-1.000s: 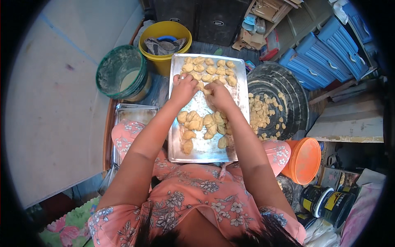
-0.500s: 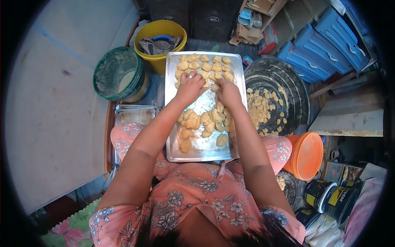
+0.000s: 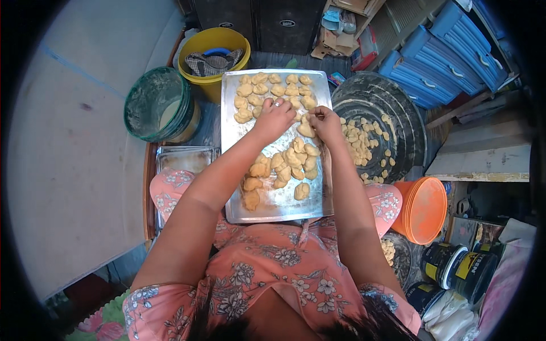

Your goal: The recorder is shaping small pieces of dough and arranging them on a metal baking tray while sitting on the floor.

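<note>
Both hands have shifted rightward across the tray since the earlier frame, right hand [image 3: 327, 126] now over by its right edge; left hand [image 3: 276, 120] curls over the dough, though its fingertips are too hidden to tell whether it's gripping anything; right thumb and fingers look pinched onto the upper end of a soft, pale-yellow dough piece [image 3: 306, 131], which sits right of middle on the shiny rectangular metal tray [image 3: 232, 133].

What could go wrong, imo: dough that soft could stretch or tear if the pinch pulls too hard; the knobbly pale-yellow rows at the far end [image 3: 260, 89] sit so close together that a stray knuckle could squash them or stick a couple together; the tray seems to rest on the lap, so a shifting leg could tip it; loose tan dough heap on the near half [image 3: 294, 159] lies between the forearms and might get dragged by a low arm.

Surroundings are tight; big round black floury basin [image 3: 410, 116] of dough bits right beside the tray, orange round plastic tub [image 3: 426, 210] by the right knee, flat metal trays [image 3: 185, 161] by the left; green plastic bucket [image 3: 147, 96] and yellow plastic bucket [image 3: 206, 88] crowd the far left.
</note>
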The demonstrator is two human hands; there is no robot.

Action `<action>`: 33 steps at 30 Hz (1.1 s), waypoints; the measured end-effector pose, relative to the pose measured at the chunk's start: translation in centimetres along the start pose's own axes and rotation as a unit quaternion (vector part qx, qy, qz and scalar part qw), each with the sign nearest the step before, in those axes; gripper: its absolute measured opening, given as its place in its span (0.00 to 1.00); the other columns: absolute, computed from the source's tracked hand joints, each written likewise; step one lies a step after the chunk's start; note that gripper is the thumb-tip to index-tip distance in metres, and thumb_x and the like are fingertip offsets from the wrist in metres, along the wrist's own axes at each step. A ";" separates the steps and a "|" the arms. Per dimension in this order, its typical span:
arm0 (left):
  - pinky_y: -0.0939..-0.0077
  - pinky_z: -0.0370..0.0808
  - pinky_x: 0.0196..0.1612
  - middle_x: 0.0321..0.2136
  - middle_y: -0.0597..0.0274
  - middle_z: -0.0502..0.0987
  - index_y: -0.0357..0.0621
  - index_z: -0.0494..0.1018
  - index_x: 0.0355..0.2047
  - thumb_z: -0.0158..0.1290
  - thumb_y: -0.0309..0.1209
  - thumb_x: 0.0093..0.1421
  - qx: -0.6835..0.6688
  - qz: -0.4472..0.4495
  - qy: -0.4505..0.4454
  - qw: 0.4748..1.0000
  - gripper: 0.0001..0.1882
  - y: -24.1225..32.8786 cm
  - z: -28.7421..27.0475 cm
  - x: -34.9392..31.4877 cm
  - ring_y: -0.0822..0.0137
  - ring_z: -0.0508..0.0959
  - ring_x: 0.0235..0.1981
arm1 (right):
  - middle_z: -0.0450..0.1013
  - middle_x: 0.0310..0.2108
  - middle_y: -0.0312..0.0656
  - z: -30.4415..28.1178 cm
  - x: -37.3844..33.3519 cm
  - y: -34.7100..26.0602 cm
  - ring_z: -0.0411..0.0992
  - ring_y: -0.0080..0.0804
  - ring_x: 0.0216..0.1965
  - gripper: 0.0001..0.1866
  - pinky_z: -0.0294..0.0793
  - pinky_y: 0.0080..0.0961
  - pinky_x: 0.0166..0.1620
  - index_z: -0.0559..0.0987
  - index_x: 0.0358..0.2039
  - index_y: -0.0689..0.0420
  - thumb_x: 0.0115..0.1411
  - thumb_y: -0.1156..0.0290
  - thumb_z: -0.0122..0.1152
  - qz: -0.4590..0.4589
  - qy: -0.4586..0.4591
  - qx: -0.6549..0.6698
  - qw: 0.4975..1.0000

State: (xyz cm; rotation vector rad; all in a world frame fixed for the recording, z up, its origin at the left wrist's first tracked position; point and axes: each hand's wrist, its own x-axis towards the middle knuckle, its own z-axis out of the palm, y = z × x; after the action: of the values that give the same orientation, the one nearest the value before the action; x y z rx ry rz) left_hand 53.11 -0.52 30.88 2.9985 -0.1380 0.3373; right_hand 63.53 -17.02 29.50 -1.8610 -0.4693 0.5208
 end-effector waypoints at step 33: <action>0.62 0.67 0.48 0.39 0.54 0.75 0.43 0.74 0.44 0.52 0.35 0.56 -0.238 -0.156 -0.053 0.957 0.16 -0.1 -7.3 -13.8 0.53 0.73 0.45 | 0.73 0.36 0.48 0.7 -0.6 -1.9 0.73 0.45 0.34 0.25 0.73 0.36 0.39 0.74 0.41 0.58 0.48 0.56 0.69 -0.090 0.114 -0.273 0.951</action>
State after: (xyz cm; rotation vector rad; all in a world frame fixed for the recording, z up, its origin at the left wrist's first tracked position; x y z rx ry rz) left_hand 38.14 1.56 34.82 2.5029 0.2136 0.0884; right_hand 62.56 -16.20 31.17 -2.3403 -0.6649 0.0436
